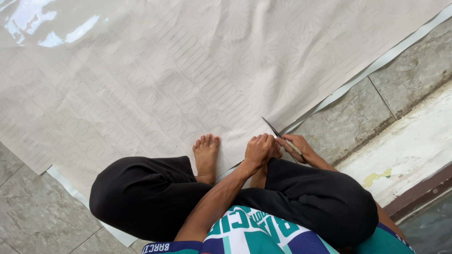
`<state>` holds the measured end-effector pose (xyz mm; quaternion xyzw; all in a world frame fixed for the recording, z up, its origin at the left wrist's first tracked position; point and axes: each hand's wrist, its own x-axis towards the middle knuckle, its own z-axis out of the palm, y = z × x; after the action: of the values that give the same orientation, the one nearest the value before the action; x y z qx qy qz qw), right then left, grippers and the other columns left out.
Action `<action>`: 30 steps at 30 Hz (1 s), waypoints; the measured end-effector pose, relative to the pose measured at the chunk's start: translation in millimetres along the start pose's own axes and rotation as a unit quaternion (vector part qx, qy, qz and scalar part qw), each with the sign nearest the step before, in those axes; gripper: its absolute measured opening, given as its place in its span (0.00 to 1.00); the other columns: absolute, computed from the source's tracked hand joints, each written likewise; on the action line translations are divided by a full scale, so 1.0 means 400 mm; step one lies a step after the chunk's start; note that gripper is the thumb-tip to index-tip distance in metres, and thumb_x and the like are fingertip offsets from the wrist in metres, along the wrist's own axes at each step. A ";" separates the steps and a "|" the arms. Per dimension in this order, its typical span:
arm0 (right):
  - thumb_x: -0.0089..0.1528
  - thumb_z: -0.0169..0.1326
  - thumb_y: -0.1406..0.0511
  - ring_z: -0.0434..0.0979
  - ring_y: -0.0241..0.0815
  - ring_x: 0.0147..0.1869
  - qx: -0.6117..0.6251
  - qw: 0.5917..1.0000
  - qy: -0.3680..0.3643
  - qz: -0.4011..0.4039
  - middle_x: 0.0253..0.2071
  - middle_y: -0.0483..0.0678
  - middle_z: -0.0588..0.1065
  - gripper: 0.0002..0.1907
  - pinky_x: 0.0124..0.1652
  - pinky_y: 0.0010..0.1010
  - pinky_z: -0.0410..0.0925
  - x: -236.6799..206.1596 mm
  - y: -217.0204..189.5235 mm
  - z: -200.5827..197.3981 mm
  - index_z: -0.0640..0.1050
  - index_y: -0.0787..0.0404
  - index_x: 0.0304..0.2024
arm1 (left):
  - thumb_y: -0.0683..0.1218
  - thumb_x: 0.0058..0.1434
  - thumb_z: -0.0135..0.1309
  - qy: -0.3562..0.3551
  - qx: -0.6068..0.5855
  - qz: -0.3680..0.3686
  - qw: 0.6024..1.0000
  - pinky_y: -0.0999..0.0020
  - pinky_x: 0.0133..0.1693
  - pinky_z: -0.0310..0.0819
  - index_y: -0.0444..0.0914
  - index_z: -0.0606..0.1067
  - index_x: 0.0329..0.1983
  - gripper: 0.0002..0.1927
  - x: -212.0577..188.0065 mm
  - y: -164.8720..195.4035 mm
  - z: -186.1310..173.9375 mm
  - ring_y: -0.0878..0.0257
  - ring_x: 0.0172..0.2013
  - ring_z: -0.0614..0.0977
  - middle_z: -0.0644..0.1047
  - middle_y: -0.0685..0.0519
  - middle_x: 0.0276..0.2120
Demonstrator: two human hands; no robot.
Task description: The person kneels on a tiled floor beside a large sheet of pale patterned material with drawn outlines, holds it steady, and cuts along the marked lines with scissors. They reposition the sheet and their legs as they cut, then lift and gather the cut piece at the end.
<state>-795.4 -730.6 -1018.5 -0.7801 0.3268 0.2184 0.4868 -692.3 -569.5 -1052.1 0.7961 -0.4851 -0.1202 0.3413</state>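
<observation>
One large cream sheet [188,70], faintly lined with repeating patterns and glossy at its far corner, covers the tiled floor [348,117]. One thin knife [278,133] lies at its near edge, pinched in the right hand [297,145]; the left hand [260,149] presses curled beside it.

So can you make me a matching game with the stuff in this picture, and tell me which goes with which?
Things:
1. big patterned sheet
2. cutting tool
3. bare foot
4. trousers

Descriptions:
A. black, on the crossed legs
B. thin dark blade, held in the right hand
C. pale, spread over the tiled floor
D. resting on the sheet's edge, toes pointing up the picture

The left hand presses down right beside the blade.

Pairs: 1-C, 2-B, 3-D, 4-A
</observation>
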 end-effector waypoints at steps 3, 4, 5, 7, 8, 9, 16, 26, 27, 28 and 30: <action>0.66 0.49 0.46 0.75 0.41 0.28 0.002 0.998 0.016 -0.054 0.23 0.49 0.75 0.29 0.32 0.34 0.68 0.003 0.007 0.005 0.80 0.66 0.33 | 0.46 0.62 0.57 -0.003 -0.002 -0.003 1.000 0.59 0.33 0.71 0.39 0.70 0.31 0.09 -0.003 -0.004 0.006 0.55 0.30 0.79 0.73 0.51 0.27; 0.66 0.48 0.46 0.75 0.39 0.28 0.014 0.996 0.024 -0.082 0.24 0.47 0.75 0.29 0.32 0.33 0.68 0.008 0.003 0.009 0.79 0.65 0.33 | 0.46 0.61 0.57 0.001 -0.008 -0.009 1.000 0.59 0.33 0.71 0.39 0.70 0.31 0.09 -0.006 -0.006 0.008 0.55 0.30 0.79 0.73 0.51 0.27; 0.67 0.47 0.46 0.76 0.38 0.28 0.024 0.993 0.033 -0.111 0.24 0.46 0.76 0.28 0.31 0.32 0.68 0.017 -0.003 0.008 0.79 0.64 0.34 | 0.46 0.60 0.57 0.008 -0.014 -0.015 1.000 0.60 0.33 0.71 0.38 0.69 0.32 0.09 -0.007 -0.006 0.011 0.55 0.30 0.79 0.73 0.51 0.27; 0.66 0.45 0.46 0.72 0.40 0.23 0.062 0.998 -0.017 -0.021 0.21 0.47 0.73 0.27 0.26 0.35 0.65 0.042 -0.022 0.012 0.78 0.62 0.33 | 0.46 0.59 0.57 0.016 -0.020 -0.022 0.999 0.60 0.33 0.71 0.38 0.69 0.32 0.09 -0.011 -0.006 0.016 0.55 0.31 0.79 0.73 0.51 0.28; 0.66 0.44 0.46 0.71 0.42 0.21 0.083 0.995 -0.044 0.026 0.20 0.47 0.72 0.27 0.24 0.36 0.64 0.053 -0.030 0.014 0.77 0.61 0.33 | 0.45 0.59 0.57 0.015 -0.019 -0.022 0.999 0.60 0.33 0.71 0.38 0.69 0.33 0.09 -0.014 -0.006 0.017 0.56 0.31 0.79 0.73 0.51 0.28; 0.66 0.44 0.45 0.71 0.40 0.21 0.074 0.996 -0.038 0.020 0.19 0.47 0.72 0.29 0.24 0.35 0.65 0.064 -0.038 0.015 0.77 0.62 0.31 | 0.45 0.58 0.57 0.014 -0.017 -0.021 1.000 0.60 0.34 0.71 0.39 0.69 0.33 0.08 -0.017 -0.008 0.017 0.56 0.31 0.79 0.73 0.52 0.29; 0.65 0.45 0.41 0.69 0.38 0.21 0.024 0.999 0.005 -0.031 0.17 0.46 0.70 0.33 0.24 0.32 0.64 0.081 -0.043 0.021 0.76 0.62 0.25 | 0.45 0.57 0.57 -0.002 -0.037 -0.015 0.999 0.58 0.34 0.69 0.38 0.69 0.34 0.09 -0.022 -0.013 -0.002 0.54 0.31 0.78 0.73 0.51 0.28; 0.67 0.45 0.40 0.62 0.38 0.23 0.023 0.999 0.025 -0.017 0.17 0.48 0.65 0.36 0.27 0.34 0.61 0.174 -0.088 0.041 0.70 0.65 0.22 | 0.44 0.56 0.59 0.000 -0.035 -0.007 0.999 0.59 0.34 0.69 0.39 0.68 0.31 0.10 -0.013 0.000 -0.045 0.56 0.31 0.78 0.71 0.52 0.27; 0.66 0.46 0.40 0.63 0.38 0.23 0.024 0.999 0.027 -0.017 0.17 0.48 0.65 0.36 0.26 0.35 0.61 0.171 -0.091 0.039 0.71 0.64 0.21 | 0.44 0.55 0.59 0.007 -0.039 -0.005 0.999 0.59 0.35 0.69 0.39 0.68 0.31 0.10 -0.012 -0.001 -0.047 0.56 0.31 0.78 0.71 0.52 0.28; 0.65 0.46 0.40 0.63 0.38 0.22 0.024 0.999 0.030 -0.018 0.16 0.47 0.65 0.35 0.26 0.35 0.61 0.168 -0.094 0.036 0.71 0.63 0.21 | 0.44 0.55 0.59 0.009 -0.044 -0.002 0.999 0.59 0.35 0.69 0.39 0.68 0.31 0.10 -0.009 -0.002 -0.048 0.55 0.31 0.78 0.71 0.52 0.27; 0.64 0.46 0.40 0.63 0.38 0.22 0.028 0.999 0.032 -0.022 0.15 0.46 0.66 0.35 0.25 0.35 0.61 0.165 -0.101 0.035 0.71 0.62 0.20 | 0.44 0.54 0.59 0.004 -0.055 0.001 0.998 0.58 0.35 0.69 0.39 0.68 0.31 0.10 -0.011 -0.001 -0.049 0.55 0.31 0.77 0.71 0.52 0.27</action>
<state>-720.9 -725.1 -1042.9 -0.7800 0.3309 0.1732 0.5021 -684.2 -557.3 -1038.5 0.7761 -0.4770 -0.1432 0.3869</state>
